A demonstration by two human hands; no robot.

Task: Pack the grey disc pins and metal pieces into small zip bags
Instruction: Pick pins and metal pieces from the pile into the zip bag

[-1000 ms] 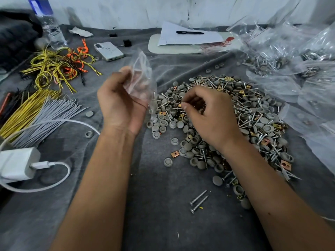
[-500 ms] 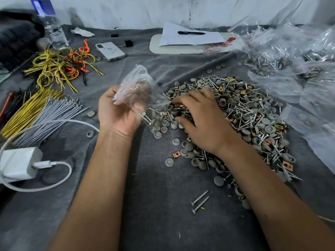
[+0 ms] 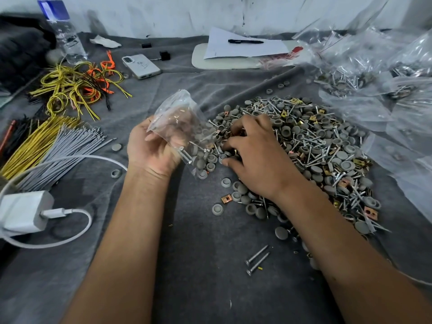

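A big pile of grey disc pins, screws and small brass metal pieces lies on the grey cloth at centre right. My left hand grips a small clear zip bag at the pile's left edge; the bag holds a few screws and grey discs in its lower end. My right hand rests palm down on the pile just right of the bag, fingers curled into the pieces and pinching some small parts. Two loose screws lie near me on the cloth.
Filled and empty zip bags crowd the right side. Yellow and orange wires, grey cable ties, a white charger with cable, a phone, a bottle, and paper with a pen lie left and back.
My left hand lowered the bag from upright toward the pile and tilted it. My right hand moved from pinching above the pile down onto it beside the bag.
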